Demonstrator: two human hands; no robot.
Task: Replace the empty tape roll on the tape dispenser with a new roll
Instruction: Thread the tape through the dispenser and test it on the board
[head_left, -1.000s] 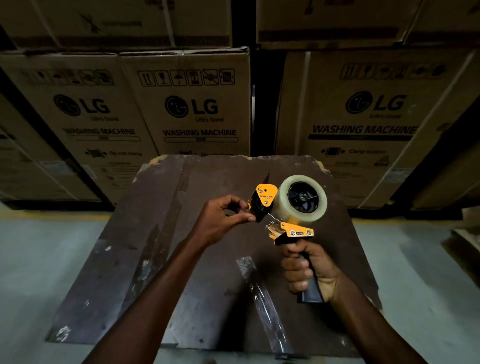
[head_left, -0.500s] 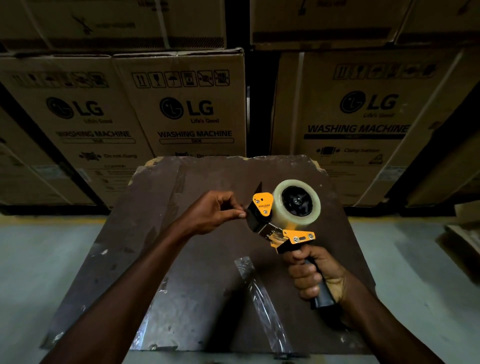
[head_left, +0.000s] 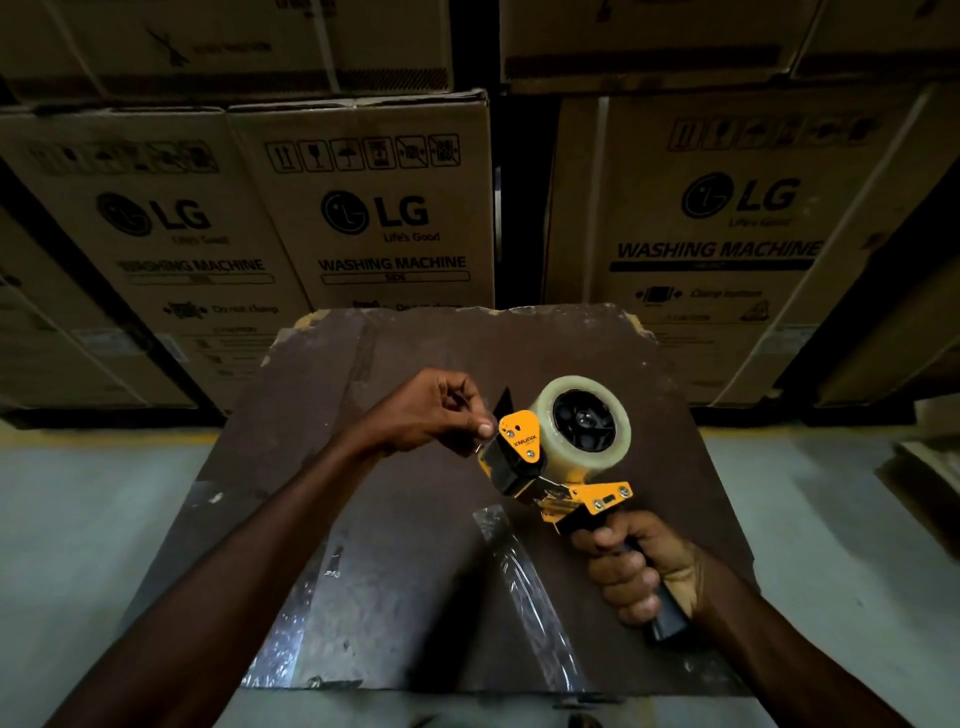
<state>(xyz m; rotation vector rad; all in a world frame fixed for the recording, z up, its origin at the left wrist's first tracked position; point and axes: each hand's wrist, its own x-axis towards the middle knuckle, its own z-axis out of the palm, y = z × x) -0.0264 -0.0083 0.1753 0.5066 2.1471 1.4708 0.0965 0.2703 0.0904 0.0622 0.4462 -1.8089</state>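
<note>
A yellow and black tape dispenser is held above a dark brown board. A full roll of clear tape sits on its black hub. My right hand is wrapped around the black handle. My left hand is at the dispenser's front end, thumb and forefinger pinched together on the tape's loose end beside the black flap. The tape end itself is too thin to make out clearly.
A strip of clear tape lies stuck along the board, and shiny tape patches mark its near left corner. Stacked washing machine cartons form a wall right behind the board. Grey concrete floor lies on both sides.
The dispenser has tilted and dropped slightly, its handle swinging toward the lower right. My left hand has stayed pinched at the front end and shifted a little left and up.
</note>
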